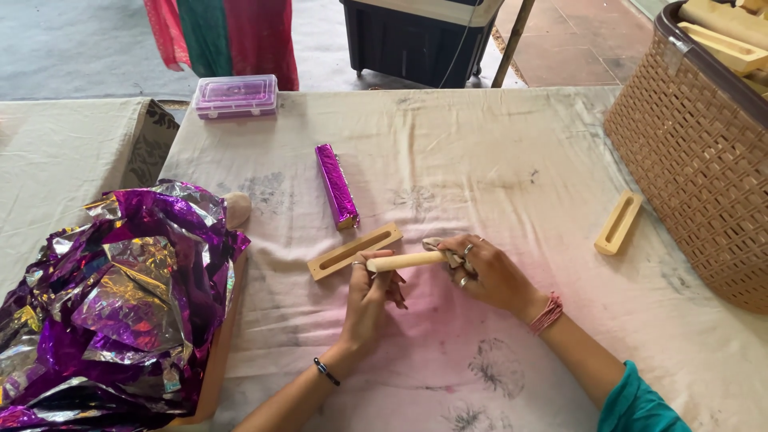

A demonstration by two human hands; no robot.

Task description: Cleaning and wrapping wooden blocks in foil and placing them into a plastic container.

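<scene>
On the cloth-covered table (pixel 496 160), left hand (pixel 370 308) and right hand (pixel 490 274) both grip a bare wooden dowel (pixel 404 261); one foil-wrapped bar (pixel 336 185) lies finished, two slotted wooden blocks (pixel 354 250) unwrapped.

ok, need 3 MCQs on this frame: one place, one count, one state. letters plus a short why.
1. Where does the purple foil-wrapped bar lie?
A. in the basket
B. on the cloth, beyond the slotted wooden piece nearest the hands
C. on the foil heap

2. How many bare slotted wooden pieces lie on the cloth?
A. one
B. two
C. four

3. What state is the wooden stick in?
A. held between both hands
B. lying loose on the cloth
C. wrapped in foil

Key:
1 B: the bar rests on the table cloth, just past the near slotted piece.
2 B: one by the hands, another near the woven basket.
3 A: the left hand grips one end, the right hand the other, and the stick is bare wood.
</scene>
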